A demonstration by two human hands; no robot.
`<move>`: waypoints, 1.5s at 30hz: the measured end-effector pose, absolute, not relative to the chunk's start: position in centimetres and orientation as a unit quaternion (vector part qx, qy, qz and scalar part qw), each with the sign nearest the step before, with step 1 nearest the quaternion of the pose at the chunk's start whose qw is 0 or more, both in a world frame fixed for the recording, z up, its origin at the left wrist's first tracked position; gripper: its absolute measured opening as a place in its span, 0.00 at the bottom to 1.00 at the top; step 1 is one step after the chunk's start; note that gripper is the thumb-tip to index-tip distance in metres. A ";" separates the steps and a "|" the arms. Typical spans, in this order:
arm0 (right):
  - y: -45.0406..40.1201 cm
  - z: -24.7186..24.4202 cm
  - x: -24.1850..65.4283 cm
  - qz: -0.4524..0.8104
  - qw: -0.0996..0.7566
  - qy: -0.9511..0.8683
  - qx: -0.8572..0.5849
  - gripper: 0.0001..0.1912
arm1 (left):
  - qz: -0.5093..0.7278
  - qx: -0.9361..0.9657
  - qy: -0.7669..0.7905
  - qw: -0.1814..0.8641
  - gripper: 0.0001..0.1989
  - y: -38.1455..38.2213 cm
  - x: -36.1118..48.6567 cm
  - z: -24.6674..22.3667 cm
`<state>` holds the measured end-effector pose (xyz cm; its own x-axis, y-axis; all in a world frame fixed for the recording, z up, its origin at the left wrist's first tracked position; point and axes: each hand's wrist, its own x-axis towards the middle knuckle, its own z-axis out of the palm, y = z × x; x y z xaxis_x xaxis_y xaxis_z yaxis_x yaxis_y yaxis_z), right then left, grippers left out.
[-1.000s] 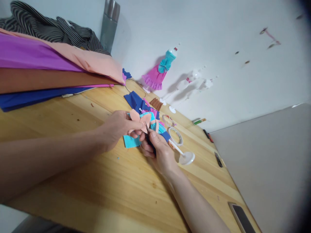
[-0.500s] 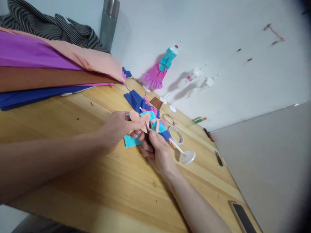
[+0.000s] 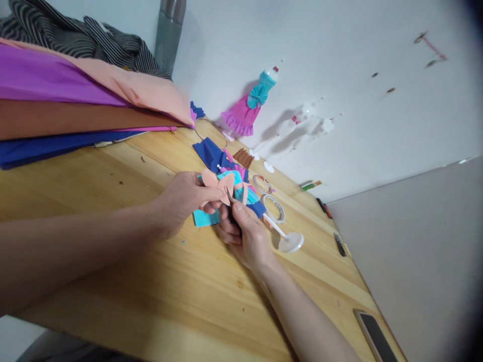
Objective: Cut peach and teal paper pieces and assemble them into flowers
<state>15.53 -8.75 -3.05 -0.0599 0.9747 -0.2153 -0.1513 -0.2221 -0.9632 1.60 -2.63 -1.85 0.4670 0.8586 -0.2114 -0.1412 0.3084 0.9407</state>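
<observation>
My left hand (image 3: 184, 198) pinches a peach paper piece (image 3: 225, 185) with petal-like lobes between thumb and fingers. Dark-handled scissors (image 3: 230, 197) are in my right hand (image 3: 245, 226), their blades at the right side of the paper. My right fingers wrap the handles, which are mostly hidden. Just behind the paper lies a small form dressed in turquoise pleats (image 3: 247, 195) and blue, its white stand (image 3: 291, 242) pointing toward the right. A turquoise paper piece (image 3: 206, 217) lies beneath my hands.
Rolls of tape (image 3: 273, 208) lie beyond my hands, near blue paper (image 3: 209, 153) and folded brown paper (image 3: 244, 158). A pink-skirted dress form (image 3: 245, 110) stands by the wall. Large coloured sheets (image 3: 94, 115) cover the left. A cutter (image 3: 340, 245) and phone (image 3: 375, 334) rest along the right edge.
Both hands keep their hold in nearly the same place. The narrow peach strip beside the scissors has shifted a little. The whole view has moved slightly.
</observation>
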 end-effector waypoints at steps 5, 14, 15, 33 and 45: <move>-8.8 -2.9 15.8 0.616 0.466 -0.413 -0.483 0.20 | 0.351 0.480 0.370 0.714 0.03 -2.6 1.6 -1.7; -8.6 -2.9 15.9 0.600 0.465 -0.441 -0.479 0.20 | 0.357 0.490 0.372 0.703 0.04 -2.7 1.6 -1.6; -8.6 -2.9 15.9 0.599 0.466 -0.441 -0.478 0.20 | 0.357 0.491 0.373 0.702 0.04 -2.7 1.6 -1.6; -8.7 -3.2 15.9 0.616 0.478 -0.428 -0.458 0.18 | 0.352 0.490 0.374 0.705 0.05 -2.6 1.7 -1.6; -8.6 -2.8 16.2 0.615 0.475 -0.430 -0.458 0.17 | 0.361 0.493 0.333 0.719 0.07 -2.6 1.5 -1.5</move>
